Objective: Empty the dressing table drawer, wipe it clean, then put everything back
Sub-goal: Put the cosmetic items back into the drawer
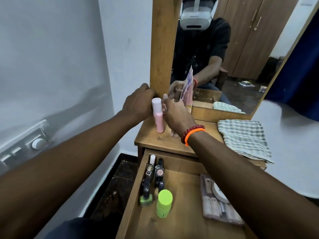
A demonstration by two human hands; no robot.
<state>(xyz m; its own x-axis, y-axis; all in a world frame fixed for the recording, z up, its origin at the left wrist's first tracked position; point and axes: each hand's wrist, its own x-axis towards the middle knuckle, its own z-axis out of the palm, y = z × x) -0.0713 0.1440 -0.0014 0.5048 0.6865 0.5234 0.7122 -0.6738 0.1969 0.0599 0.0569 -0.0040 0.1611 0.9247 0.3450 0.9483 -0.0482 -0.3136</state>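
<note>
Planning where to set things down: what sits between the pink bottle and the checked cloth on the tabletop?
Head view: the right hand, touching the pink bottle; bare wood before the checked cloth.

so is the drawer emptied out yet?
No, the open drawer holds a green bottle, nail polish bottles and a flat packet.

Bottle [159, 118] stands on tabletop [155, 138], cloth [245, 137] right, drawer [183, 204] below.

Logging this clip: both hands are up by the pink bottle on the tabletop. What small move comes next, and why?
Probably let go of the pink bottle, which stands upright on the tabletop, and reach down for the green bottle; the drawer holds more items.
</note>
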